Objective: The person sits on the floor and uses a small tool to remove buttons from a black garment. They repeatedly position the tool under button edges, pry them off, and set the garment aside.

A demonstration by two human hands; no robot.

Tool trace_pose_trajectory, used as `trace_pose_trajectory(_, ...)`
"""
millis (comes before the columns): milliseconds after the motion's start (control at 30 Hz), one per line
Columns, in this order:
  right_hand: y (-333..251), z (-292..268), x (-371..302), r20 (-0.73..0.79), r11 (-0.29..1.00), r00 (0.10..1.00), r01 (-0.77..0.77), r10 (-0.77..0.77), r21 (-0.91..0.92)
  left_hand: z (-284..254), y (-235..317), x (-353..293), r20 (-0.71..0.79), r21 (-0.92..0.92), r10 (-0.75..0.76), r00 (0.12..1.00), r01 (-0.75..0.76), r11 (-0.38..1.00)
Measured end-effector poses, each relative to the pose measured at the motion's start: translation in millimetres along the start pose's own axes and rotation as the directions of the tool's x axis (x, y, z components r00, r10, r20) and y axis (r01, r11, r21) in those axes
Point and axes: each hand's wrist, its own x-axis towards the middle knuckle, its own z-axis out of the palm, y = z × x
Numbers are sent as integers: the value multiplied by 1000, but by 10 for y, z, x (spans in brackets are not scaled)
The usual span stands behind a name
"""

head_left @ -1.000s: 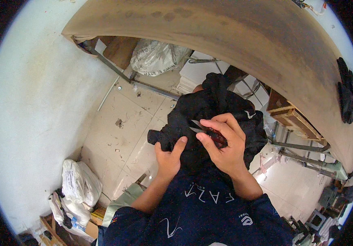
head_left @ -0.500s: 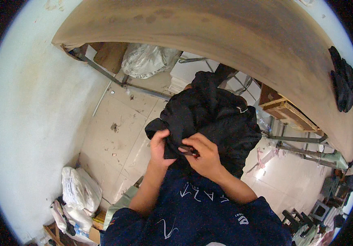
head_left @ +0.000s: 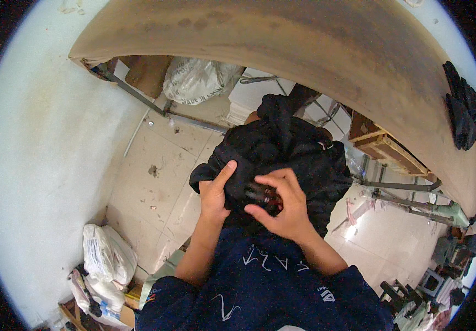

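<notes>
A bunched black garment [head_left: 296, 146] lies across my lap. My left hand [head_left: 214, 198] grips its left edge, thumb on top of the cloth and the other fingers hidden beneath it. Over the middle of the garment, my right hand [head_left: 289, 205] curls around a small dark tool with a reddish part, which looks like thread snips [head_left: 270, 197]. Motion smears the snips, so their blades are not clear. Thumb and forefinger of that hand stand apart, just above the cloth.
A table under a stained brown cloth [head_left: 238, 30] spans the far side. Below it are a white plastic sack [head_left: 199, 80], a wooden drawer [head_left: 390, 151] and metal bars. Black cloth pieces [head_left: 461, 110] hang at its right edge. White bags [head_left: 105, 254] stand at lower left.
My right hand has lifted slightly, with its thumb and fingers spreading around the snips. The left hand has moved up a little along the cloth, its thumb now stretched out.
</notes>
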Motion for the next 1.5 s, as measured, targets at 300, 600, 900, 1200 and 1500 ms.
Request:
trace_pose_trajectory(300,38,-110,287,-71,991,993,87,-94,-102,92,-28,-118,41,252,238,970,-241,937)
trace_pose_trajectory(600,-11,-139,394,-77,958,973,200,-220,-203,212,68,-197,151,439,396,906,-420,794)
trace_pose_trajectory(900,-16,-142,400,-70,934,963,233,-261,-272,249,73,-203,180,466,432,884,-463,754)
trace_pose_trajectory(1200,-23,-146,379,-116,960,971,179,-207,-218,249,90,-207,189,487,434,881,-468,738)
trace_pose_trajectory(1500,17,-33,506,56,997,996,-71,69,41,199,-15,-254,222,522,443,869,-489,699)
